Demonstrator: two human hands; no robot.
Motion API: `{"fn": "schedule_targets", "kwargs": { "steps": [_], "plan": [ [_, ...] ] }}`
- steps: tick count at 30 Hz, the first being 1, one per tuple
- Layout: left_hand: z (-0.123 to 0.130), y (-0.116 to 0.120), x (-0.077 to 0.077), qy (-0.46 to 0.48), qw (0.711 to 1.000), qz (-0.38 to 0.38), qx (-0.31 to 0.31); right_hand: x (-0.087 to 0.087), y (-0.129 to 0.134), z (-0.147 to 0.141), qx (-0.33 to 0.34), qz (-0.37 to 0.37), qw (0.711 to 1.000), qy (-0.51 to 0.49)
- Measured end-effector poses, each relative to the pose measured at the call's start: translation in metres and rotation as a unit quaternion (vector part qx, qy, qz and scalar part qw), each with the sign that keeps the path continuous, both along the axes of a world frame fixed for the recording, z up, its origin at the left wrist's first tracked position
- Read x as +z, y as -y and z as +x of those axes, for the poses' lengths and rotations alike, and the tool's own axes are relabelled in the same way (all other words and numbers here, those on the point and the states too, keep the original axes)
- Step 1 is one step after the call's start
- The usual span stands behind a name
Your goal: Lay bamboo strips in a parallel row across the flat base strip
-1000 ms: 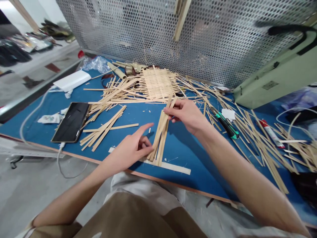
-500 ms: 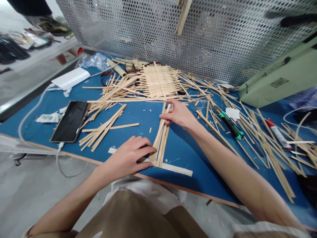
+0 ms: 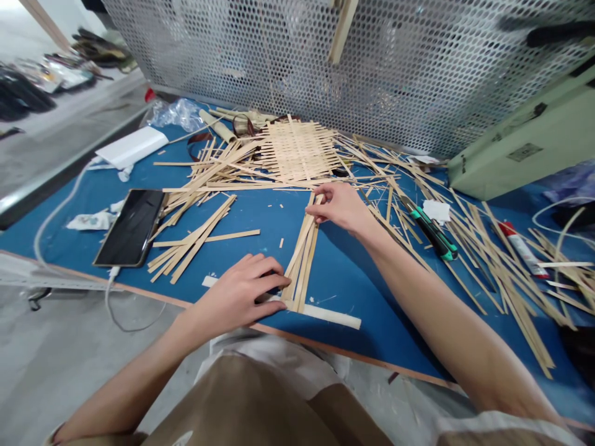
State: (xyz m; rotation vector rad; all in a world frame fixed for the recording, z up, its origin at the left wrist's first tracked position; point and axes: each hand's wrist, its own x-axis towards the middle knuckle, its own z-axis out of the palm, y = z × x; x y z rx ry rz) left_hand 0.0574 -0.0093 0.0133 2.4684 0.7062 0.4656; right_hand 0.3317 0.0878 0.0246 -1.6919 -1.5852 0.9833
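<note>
Several narrow bamboo strips (image 3: 300, 269) lie in a slim bundle that fans slightly, pointing away from me. Their near ends rest on a flat whitish strip (image 3: 332, 316) set crosswise along the table's front edge. My left hand (image 3: 244, 288) is bent over the bundle's near left corner, thumb and index fingertips against the strips and the white strip partly under them. At the far end, my right hand (image 3: 341, 207) pinches the strips between thumb and fingers. Beyond it lies a woven bamboo panel (image 3: 300, 148) with loose strip ends.
Left of the bundle are more loose strips (image 3: 198, 238) and a phone (image 3: 131, 228) on a white cable. To the right lie a green-black utility knife (image 3: 432, 230), scattered strips (image 3: 506, 272) and a red-white tube (image 3: 523, 249). A perforated metal screen (image 3: 279, 56) stands behind.
My right hand has shifted slightly to the right, and the far ends of the strips have moved with it. My left hand stays almost where it was.
</note>
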Motion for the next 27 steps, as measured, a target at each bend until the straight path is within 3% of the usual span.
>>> {"fn": "schedule_targets", "kwargs": {
  "steps": [13,27],
  "plan": [
    [-0.001,0.001,-0.001,-0.007,1.000,0.009,-0.004,0.007,-0.005,-0.001,0.099,-0.040,0.994,-0.015],
    [-0.001,0.005,-0.003,-0.028,0.997,0.074,-0.019,0.009,-0.015,-0.008,0.136,0.000,0.981,0.140]
  ]
}}
